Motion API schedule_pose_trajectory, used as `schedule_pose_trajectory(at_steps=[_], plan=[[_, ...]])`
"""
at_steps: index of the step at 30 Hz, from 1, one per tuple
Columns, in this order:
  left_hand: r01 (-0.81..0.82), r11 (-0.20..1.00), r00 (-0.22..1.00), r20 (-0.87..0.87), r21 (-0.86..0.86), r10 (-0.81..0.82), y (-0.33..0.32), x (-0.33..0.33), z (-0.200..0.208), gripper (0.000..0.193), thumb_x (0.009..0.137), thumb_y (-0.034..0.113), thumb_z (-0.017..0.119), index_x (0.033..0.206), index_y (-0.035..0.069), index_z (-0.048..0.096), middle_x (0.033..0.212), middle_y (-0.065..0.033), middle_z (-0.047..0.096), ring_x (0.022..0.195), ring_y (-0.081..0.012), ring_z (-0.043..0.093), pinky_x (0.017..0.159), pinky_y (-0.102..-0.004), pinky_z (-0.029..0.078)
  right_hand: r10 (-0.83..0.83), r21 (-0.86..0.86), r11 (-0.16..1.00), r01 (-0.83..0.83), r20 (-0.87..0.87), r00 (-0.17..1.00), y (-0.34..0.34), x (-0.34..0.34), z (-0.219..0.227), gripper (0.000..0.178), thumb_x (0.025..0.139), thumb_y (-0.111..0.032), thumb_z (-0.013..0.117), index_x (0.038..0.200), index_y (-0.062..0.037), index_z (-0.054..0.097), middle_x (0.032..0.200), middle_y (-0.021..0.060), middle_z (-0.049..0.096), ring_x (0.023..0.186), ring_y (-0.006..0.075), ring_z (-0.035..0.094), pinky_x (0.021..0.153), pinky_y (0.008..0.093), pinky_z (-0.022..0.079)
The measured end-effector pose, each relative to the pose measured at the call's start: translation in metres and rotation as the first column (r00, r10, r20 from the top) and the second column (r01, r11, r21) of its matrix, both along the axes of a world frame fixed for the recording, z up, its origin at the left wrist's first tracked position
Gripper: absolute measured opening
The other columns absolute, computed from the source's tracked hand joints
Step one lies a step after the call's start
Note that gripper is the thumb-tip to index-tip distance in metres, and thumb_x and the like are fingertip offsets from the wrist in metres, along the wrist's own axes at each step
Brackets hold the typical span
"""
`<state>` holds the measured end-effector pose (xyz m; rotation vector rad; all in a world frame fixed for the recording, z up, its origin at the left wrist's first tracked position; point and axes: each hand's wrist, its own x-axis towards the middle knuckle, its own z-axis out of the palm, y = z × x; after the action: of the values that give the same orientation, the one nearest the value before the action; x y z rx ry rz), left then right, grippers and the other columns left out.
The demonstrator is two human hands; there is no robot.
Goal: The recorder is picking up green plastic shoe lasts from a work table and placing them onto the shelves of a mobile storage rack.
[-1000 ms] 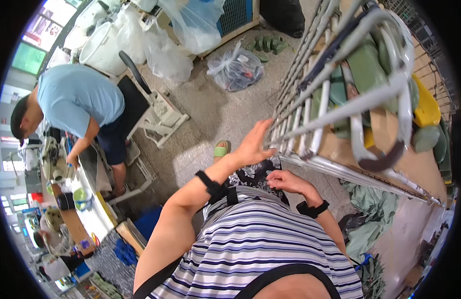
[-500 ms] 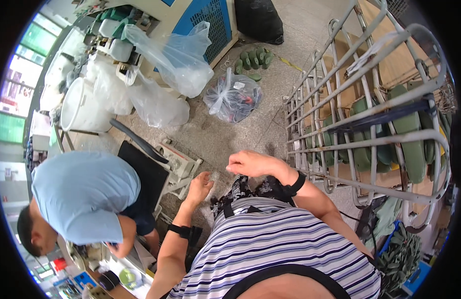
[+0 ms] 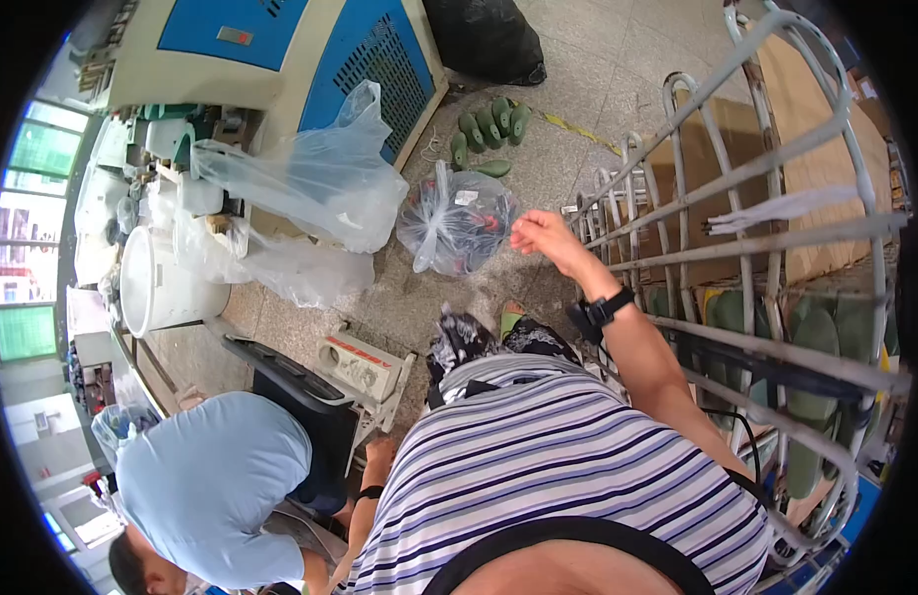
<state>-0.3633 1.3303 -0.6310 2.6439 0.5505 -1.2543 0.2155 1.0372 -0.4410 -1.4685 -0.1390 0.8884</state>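
- Fingers of left hand (image 3: 377, 458): mostly hidden beside the striped shirt, grip cannot be told.
- Right hand (image 3: 540, 234): fingers loosely curled, holding nothing, just beside the tied clear bag (image 3: 456, 224) on the speckled floor (image 3: 617, 69).
- Metal rack (image 3: 736, 248) crowds the right; bare floor lies ahead.

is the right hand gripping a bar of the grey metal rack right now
No, the right hand hangs in the air left of the grey metal rack, touching no bar.

The right hand (image 3: 543, 236) is raised forward with fingers loosely curled; the left hand (image 3: 377, 458) is lowered at the side.
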Motion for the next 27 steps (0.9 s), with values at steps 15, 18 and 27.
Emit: schedule_pose_trajectory(at_steps=[15, 18, 27], plan=[[-0.577, 0.467, 0.505, 0.157, -0.67, 0.849, 0.147, 0.445, 0.058, 0.029, 0.083, 0.015, 0.059, 0.107, 0.0, 0.06, 0.075, -0.009, 0.063, 0.067, -0.016, 0.062, 0.053, -0.0268, 0.047, -0.197, -0.285, 0.947, 0.149, -0.146, 0.97, 0.035, 0.186, -0.061, 0.028, 0.088, -0.021, 0.057, 0.103, 0.0026, 0.055, 0.092, 0.0127, 0.062, 0.081, 0.0203, 0.062, 0.069, 0.0315, 0.052], [-0.39, 0.529, 0.68, 0.151, -0.754, 0.717, 0.129, 0.559, 0.076, 0.036, 0.085, 0.015, 0.056, 0.118, 0.0, 0.053, 0.082, -0.0064, 0.062, 0.071, -0.0137, 0.06, 0.059, -0.0257, 0.047, -0.251, -0.28, 0.938, 0.206, -0.135, 0.959, 0.044, 0.233, -0.061, 0.027, 0.087, -0.02, 0.056, 0.102, 0.0031, 0.056, 0.091, 0.0136, 0.063, 0.078, 0.0215, 0.063, 0.067, 0.0327, 0.052], [0.245, 0.654, 0.88, 0.448, -0.716, 0.161, -0.026, 0.941, 0.154, 0.035, 0.083, 0.013, 0.062, 0.113, -0.002, 0.056, 0.087, -0.0065, 0.064, 0.079, -0.0137, 0.06, 0.068, -0.0273, 0.049, -0.474, -0.274, 0.854, 0.442, -0.059, 0.879, -0.035, 0.454, -0.114, 0.025, 0.086, -0.02, 0.053, 0.097, 0.0016, 0.058, 0.08, 0.0142, 0.064, 0.068, 0.0234, 0.063, 0.059, 0.0349, 0.052]])
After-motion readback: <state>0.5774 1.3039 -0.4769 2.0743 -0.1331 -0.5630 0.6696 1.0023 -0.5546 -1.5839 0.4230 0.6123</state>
